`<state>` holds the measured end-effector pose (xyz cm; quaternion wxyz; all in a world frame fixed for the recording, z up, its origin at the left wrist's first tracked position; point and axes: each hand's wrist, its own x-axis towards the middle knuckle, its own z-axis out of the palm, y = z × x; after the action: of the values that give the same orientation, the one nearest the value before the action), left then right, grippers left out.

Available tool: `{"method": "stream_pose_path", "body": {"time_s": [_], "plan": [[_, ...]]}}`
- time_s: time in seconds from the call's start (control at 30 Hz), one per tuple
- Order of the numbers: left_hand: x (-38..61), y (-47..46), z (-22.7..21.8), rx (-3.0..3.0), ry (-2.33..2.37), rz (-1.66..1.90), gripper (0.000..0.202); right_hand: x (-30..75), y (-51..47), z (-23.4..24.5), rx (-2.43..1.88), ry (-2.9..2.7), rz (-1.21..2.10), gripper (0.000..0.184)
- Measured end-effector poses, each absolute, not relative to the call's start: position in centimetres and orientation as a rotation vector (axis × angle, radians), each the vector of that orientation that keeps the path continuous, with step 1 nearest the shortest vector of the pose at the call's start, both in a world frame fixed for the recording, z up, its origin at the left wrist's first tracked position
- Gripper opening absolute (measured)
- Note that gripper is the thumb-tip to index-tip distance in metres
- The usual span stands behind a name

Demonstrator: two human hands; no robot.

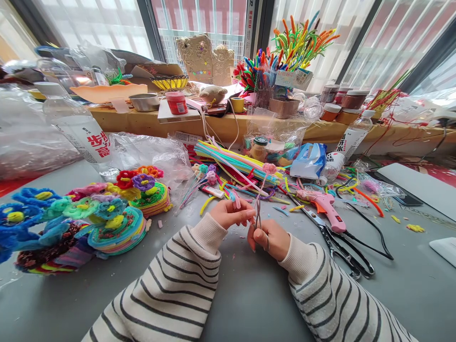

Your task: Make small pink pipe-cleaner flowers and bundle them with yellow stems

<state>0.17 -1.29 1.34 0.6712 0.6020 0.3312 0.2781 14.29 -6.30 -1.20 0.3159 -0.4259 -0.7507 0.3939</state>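
Grey tabletop (249, 304), left hand (231, 213) pinching a pink fuzzy stem (263, 184), right hand (271, 237) gripping small scissors (258, 217).

I could see both forearms, the left (171, 280) and the right (329, 287), slanting inward in striped sleeves, pale cuffs (209, 233) snug about the wrists. The left hand (231, 213) pointed across to the right, its thumb and forefinger pinched together. Just beside it, slightly lower, the right hand (274, 239) was curled in a grip, thumb uppermost.
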Motion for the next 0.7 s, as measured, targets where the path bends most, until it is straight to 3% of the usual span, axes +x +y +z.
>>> {"method": "stream_pose_path", "body": {"time_s": [0.7], "plan": [[0.16, -1.34, 1.18, 1.366, 0.605, 0.557, 0.021, 14.47, -6.11, -1.46, -1.023, -2.049, 1.091, 0.071]]}}
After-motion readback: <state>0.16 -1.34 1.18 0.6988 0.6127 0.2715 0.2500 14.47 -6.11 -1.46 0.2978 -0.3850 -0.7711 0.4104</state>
